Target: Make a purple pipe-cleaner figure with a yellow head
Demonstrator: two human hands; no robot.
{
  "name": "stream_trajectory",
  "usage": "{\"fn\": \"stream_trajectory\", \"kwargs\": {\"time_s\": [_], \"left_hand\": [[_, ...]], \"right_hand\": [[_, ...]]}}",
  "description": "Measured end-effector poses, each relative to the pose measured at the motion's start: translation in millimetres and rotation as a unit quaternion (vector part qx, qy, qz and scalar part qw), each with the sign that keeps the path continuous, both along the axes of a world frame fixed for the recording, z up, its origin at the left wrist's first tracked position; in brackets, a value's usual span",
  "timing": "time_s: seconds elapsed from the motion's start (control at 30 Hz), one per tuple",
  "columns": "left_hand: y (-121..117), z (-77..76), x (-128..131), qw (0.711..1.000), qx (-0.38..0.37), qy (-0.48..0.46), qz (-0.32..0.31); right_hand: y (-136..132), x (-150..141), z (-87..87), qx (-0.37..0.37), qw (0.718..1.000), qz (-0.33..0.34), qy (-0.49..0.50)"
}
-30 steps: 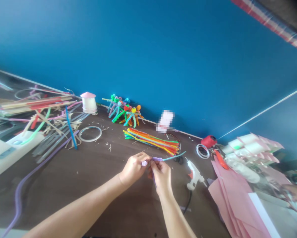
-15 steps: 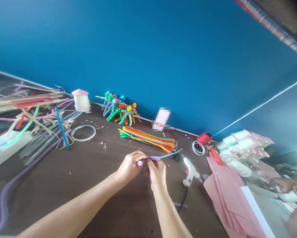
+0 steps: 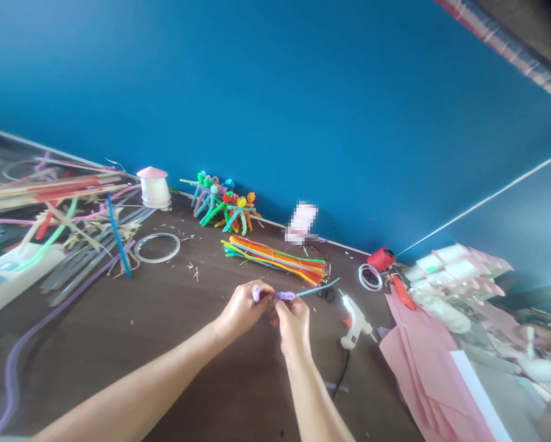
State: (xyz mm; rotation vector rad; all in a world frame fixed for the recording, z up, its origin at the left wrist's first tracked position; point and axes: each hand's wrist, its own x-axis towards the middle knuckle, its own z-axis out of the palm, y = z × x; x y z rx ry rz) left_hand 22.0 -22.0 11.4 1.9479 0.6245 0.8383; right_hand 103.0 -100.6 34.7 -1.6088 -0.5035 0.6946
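Observation:
My left hand and my right hand meet over the dark table, both pinching a purple pipe cleaner. A thin teal pipe cleaner sticks out to the right of my right hand. A small lilac end rises from my left fingers. Nearest my right hand lie a white hot glue gun and a bundle of multicoloured pipe cleaners.
Pipe-cleaner figures stand against the blue wall. A pile of strips and sticks fills the left, beside a tape ring. Pink paper sheets lie at the right, near a red spool.
The whole view has shifted slightly left and the head has turned a little. The lilac end by my left hand now points upward. My hands keep their pinch.

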Motion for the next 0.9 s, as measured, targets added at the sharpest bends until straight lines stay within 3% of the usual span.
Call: {"fn": "stream_trajectory", "kwargs": {"time_s": [0.23,0.5,0.9], "left_hand": [[1,0.4,1,0.993,-0.110,0.023,-0.034],[0,-0.6,4,0.970,-0.236,0.016,-0.051],[0,1.3,4,0.977,-0.209,0.019,-0.041]], "right_hand": [[-4,1,2.0,-0.036,0.998,-0.008,-0.059],[-10,9,4.7,-0.060,0.993,0.055,-0.085],[-14,11,-0.8,-0.051,0.986,0.082,-0.132]]}}
